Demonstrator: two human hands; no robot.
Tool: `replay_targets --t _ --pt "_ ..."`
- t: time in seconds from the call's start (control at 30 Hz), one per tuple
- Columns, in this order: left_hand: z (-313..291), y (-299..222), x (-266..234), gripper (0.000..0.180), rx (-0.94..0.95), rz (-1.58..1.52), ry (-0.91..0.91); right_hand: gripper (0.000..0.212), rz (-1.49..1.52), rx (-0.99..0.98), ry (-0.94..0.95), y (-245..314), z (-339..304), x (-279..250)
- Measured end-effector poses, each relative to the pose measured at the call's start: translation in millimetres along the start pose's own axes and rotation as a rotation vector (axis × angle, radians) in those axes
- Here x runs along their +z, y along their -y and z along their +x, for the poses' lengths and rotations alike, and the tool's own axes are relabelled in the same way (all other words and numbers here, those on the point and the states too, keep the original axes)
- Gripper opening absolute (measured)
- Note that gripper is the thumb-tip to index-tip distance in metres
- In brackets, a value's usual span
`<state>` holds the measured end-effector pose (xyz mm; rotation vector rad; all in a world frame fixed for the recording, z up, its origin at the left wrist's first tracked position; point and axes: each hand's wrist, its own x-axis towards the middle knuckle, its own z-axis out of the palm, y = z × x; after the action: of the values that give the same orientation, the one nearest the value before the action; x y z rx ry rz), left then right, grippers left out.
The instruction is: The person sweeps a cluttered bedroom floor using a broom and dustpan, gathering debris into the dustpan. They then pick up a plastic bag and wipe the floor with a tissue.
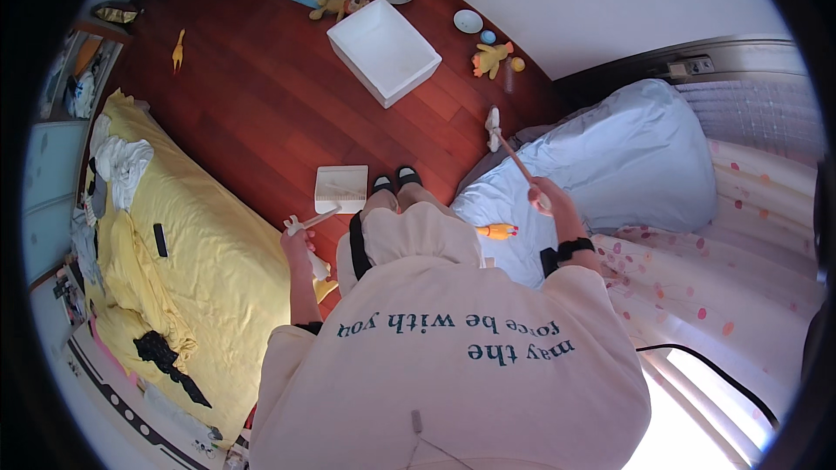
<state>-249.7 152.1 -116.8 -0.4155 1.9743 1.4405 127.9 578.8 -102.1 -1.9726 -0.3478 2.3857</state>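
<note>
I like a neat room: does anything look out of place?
Possibly the orange toy on the light-blue bedding: other toys, such as the rubber chicken, lie on the wooden floor.

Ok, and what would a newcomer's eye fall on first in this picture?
Probably the white open box first, on the red-brown floor beyond the feet. Next come the yellow cover on the left and the pale blue cover on the right. The right hand holds a brown, white-tipped stick.

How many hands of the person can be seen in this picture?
2: the left hand, near the yellow bedding, holding a pale stick; the right hand, near the pale blue bedding, holding a brown stick.
</note>
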Motion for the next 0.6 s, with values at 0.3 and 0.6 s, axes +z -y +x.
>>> replay_targets --t 0.3,0.6 --pt "-6.0 3.6 13.7 0.015 -0.020 -0.030 -0.023 0.016 -0.288 0.129 0.037 -64.2 6.8 84.5" --pt "0.8 -1.6 22.9 0.013 0.007 0.021 -0.009 0.027 -0.225 0.266 0.060 -22.4 -53.0 84.8"
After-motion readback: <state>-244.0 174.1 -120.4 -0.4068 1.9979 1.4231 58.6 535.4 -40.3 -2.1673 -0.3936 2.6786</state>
